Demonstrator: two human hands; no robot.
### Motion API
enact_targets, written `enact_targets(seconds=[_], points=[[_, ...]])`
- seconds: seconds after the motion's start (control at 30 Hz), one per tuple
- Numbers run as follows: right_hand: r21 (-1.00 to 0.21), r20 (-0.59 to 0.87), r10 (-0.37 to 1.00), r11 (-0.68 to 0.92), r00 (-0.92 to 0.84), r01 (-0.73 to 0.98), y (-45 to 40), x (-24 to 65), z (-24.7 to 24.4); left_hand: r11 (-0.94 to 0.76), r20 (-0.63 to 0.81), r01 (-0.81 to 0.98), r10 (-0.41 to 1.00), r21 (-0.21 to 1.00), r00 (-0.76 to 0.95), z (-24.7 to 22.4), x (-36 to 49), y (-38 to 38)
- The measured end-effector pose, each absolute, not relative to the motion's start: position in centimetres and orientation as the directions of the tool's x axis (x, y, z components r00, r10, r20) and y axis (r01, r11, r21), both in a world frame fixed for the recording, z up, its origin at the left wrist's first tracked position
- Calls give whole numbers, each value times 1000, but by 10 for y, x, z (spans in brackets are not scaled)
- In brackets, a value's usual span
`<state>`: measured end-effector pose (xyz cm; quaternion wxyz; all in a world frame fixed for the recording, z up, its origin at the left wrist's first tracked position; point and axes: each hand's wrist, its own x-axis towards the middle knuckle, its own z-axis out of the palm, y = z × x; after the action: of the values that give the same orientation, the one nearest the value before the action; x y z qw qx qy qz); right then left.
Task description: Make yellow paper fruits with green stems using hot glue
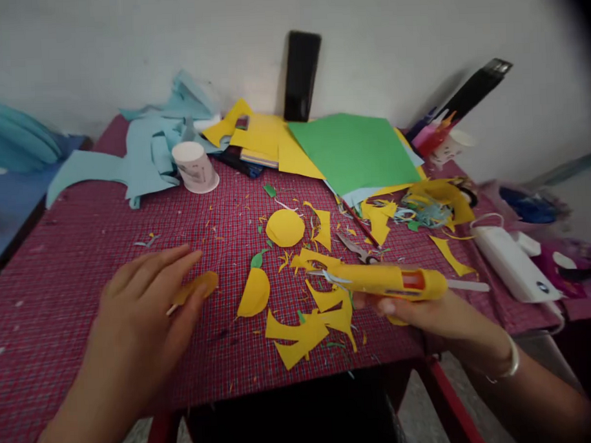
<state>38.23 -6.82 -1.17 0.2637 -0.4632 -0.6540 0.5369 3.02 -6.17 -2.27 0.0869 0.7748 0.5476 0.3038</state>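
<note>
My left hand (138,304) is closed on a small yellow paper piece (205,286), pinched between thumb and fingers, with a thin pale stick-like end (171,309) showing below it. In my right hand (415,314) is a yellow hot glue gun (375,280), its nozzle pointing left and a glue stick (467,285) jutting from its back. Between the hands lie a yellow paper half-circle (254,293) with a green leaf (257,259) at its top, and a yellow paper circle (285,228). Yellow paper scraps (299,337) are scattered beneath the glue gun.
Scissors (357,248) and a dark red pencil (363,224) lie behind the glue gun. Farther back are a paper cup (195,167), light-blue paper (150,152), green sheets (356,151) and a phone (303,76) against the wall. A white power box (515,265) sits at right.
</note>
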Motion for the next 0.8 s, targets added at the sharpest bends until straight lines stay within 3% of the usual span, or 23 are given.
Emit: enact_targets(seconds=[0.07, 0.13, 0.2, 0.3, 0.43, 0.53, 0.63, 0.7, 0.8], points=[[-968, -123, 861, 6, -493, 253, -72, 385, -13, -368, 304, 755, 924, 542, 232, -10, 49, -46], [-980, -90, 844, 20, -529, 199, -76, 387, -13, -243, 78, 563, 950, 790, 302, -5, 75, -39], [-987, -71, 849, 16, -524, 159, -80, 388, -12, -13, -160, 320, 847, 947, 507, -6, 101, -39], [-990, -117, 849, -55, -516, 134, -86, 391, -13, 160, -198, 117, 749, 980, 632, -8, 127, -41], [-988, -156, 857, -144, -491, 63, -89, 398, -22, 104, -203, 220, 846, 970, 493, -7, 141, -42], [-988, -123, 910, -151, -396, -41, -90, 404, -28, -169, -103, 460, 854, 871, 509, -12, 146, -42], [-988, -144, 953, -153, -267, -13, -93, 410, -28, -591, 161, 600, 772, 540, 615, -16, 156, -44], [-983, -183, 960, -174, -212, 61, -96, 414, -27, -706, 361, 629, 708, 326, 607, -14, 167, -46], [-973, -217, 953, -195, -210, 121, -101, 420, -25, -754, 528, 615, 628, 230, 572, -4, 185, -48]])
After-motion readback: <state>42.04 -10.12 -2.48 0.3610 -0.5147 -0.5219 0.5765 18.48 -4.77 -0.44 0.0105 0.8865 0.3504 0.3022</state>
